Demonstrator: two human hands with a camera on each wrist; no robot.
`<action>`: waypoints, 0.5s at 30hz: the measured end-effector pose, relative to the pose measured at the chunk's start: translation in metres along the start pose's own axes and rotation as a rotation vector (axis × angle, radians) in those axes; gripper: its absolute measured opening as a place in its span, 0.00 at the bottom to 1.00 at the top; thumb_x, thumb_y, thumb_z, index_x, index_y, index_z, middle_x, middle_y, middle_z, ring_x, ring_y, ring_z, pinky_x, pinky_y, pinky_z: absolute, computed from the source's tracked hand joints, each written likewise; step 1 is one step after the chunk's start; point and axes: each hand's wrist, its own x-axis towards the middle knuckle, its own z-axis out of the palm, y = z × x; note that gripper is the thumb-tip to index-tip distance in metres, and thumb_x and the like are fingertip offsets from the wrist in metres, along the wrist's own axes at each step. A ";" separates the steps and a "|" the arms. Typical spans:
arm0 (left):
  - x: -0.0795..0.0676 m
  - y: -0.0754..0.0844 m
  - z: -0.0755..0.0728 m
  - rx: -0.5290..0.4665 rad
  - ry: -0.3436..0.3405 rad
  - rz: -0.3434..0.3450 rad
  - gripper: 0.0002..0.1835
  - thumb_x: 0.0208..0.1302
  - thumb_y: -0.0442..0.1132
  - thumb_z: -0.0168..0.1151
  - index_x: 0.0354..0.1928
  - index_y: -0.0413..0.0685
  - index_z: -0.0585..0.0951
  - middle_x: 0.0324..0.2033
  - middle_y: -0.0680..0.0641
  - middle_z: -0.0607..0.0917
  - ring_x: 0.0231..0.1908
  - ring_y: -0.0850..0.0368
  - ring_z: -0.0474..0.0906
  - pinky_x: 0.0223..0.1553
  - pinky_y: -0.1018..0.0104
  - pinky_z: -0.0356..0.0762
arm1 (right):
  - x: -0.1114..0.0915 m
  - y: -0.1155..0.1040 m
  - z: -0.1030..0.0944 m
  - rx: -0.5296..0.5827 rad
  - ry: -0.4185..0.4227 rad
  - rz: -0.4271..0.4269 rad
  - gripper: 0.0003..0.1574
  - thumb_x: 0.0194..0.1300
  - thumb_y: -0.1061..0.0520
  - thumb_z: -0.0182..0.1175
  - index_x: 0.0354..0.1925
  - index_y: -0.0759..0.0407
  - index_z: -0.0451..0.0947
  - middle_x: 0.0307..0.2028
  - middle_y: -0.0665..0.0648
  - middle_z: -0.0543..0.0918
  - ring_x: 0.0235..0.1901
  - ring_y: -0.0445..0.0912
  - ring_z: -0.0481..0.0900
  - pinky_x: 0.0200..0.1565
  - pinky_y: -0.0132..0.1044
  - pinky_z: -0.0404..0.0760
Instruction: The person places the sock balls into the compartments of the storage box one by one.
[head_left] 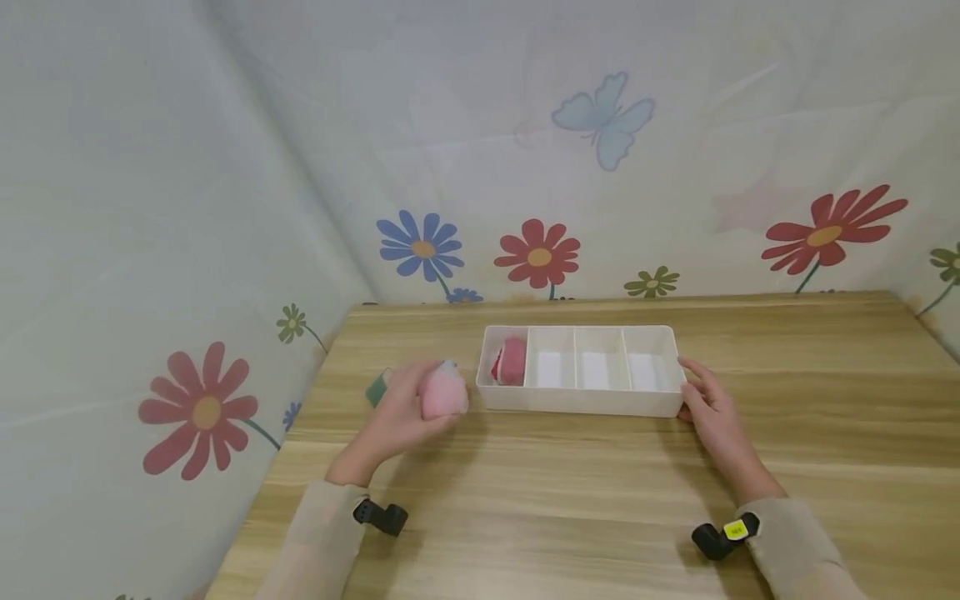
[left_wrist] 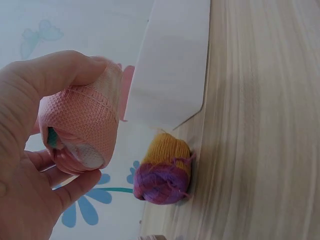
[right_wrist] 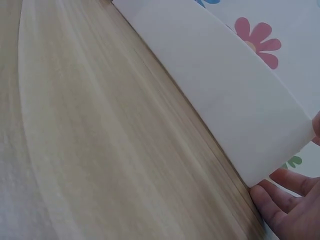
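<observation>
A rolled-up pink sock is in my left hand, held between thumb and curled fingers above the table, just left of a long white box. The box has several compartments in a row. Its leftmost compartment holds a rolled deep-pink sock. My right hand grips the right end of the box, with fingertips at its lower corner in the right wrist view. A rolled yellow and purple sock lies by the box's left end in the left wrist view; my left hand seems to hide it in the head view.
Left of my left hand, a small green item is partly covered by the hand. The wooden table runs back to a hanging printed cloth with flowers and a butterfly.
</observation>
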 end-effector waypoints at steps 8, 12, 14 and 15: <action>0.011 0.011 0.002 -0.019 -0.025 -0.003 0.40 0.45 0.47 0.74 0.62 0.49 0.67 0.52 0.49 0.71 0.49 0.55 0.69 0.45 0.54 0.74 | 0.001 0.000 -0.001 0.018 -0.028 0.006 0.30 0.73 0.52 0.40 0.70 0.56 0.52 0.54 0.72 0.69 0.39 0.35 0.72 0.39 0.26 0.76; 0.018 0.016 0.004 -0.011 -0.031 0.007 0.41 0.45 0.48 0.74 0.62 0.53 0.66 0.53 0.51 0.71 0.49 0.54 0.68 0.43 0.53 0.75 | 0.001 0.001 -0.002 0.033 -0.036 0.003 0.31 0.73 0.51 0.41 0.70 0.56 0.52 0.54 0.72 0.68 0.39 0.33 0.72 0.39 0.26 0.76; 0.022 0.019 0.004 -0.015 -0.039 0.006 0.41 0.45 0.48 0.74 0.62 0.55 0.66 0.53 0.51 0.70 0.49 0.54 0.67 0.42 0.52 0.75 | 0.000 0.001 -0.002 0.039 -0.040 -0.001 0.31 0.73 0.51 0.41 0.70 0.56 0.51 0.55 0.72 0.68 0.39 0.32 0.72 0.39 0.26 0.76; 0.024 0.020 0.003 -0.015 -0.044 0.006 0.41 0.45 0.48 0.74 0.62 0.56 0.66 0.54 0.52 0.70 0.50 0.55 0.67 0.43 0.52 0.75 | 0.000 0.002 -0.002 0.044 -0.043 -0.003 0.31 0.73 0.51 0.41 0.70 0.56 0.51 0.55 0.72 0.67 0.39 0.32 0.72 0.39 0.26 0.76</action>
